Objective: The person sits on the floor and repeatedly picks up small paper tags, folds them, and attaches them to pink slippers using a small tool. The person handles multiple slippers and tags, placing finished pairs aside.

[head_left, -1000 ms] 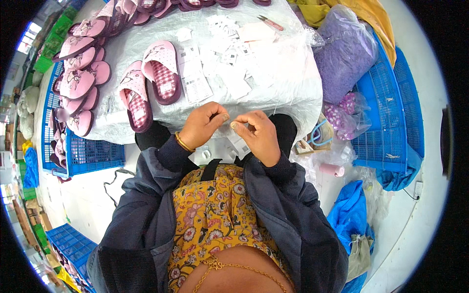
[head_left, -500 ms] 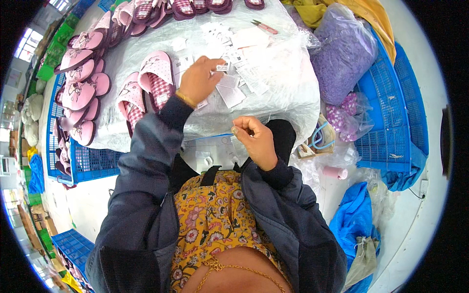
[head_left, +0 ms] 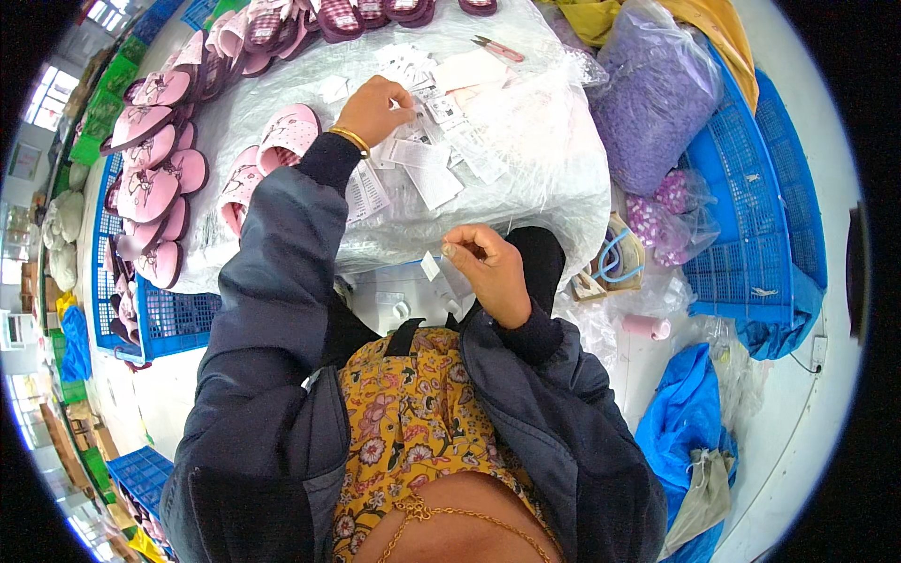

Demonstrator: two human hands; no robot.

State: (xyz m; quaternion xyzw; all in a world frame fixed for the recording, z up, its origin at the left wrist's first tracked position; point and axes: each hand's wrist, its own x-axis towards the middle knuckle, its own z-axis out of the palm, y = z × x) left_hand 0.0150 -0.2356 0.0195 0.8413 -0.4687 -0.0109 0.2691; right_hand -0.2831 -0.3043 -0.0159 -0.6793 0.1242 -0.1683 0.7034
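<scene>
My left hand (head_left: pixel 377 111) reaches over the plastic-covered table (head_left: pixel 526 202), fingers curled closed above loose paper labels (head_left: pixel 434 178). Whatever its fingertips may pinch is too small to make out. Near the table's front edge, my right hand (head_left: pixel 488 274) is held with thumb and fingers pressed together. A small white label (head_left: pixel 430 266) shows just left of its fingertips; I cannot tell whether they touch it. Left of my left sleeve lie two pink dotted slippers, one (head_left: pixel 289 136) farther off and the other (head_left: pixel 240 190) nearer, partly hidden by the sleeve.
Pink slippers (head_left: pixel 150 192) are piled along the left edge, with checked ones (head_left: pixel 340 19) at the far edge. Thread snips (head_left: pixel 497 49) lie at the back. To the right stand a bag of purple material (head_left: pixel 657 103) and a blue crate (head_left: pixel 741 235).
My left hand has moved slightly away and left; the small label seen at its fingertips no longer shows there. A white label now shows beside my right fingertips. The view has shifted slightly.
</scene>
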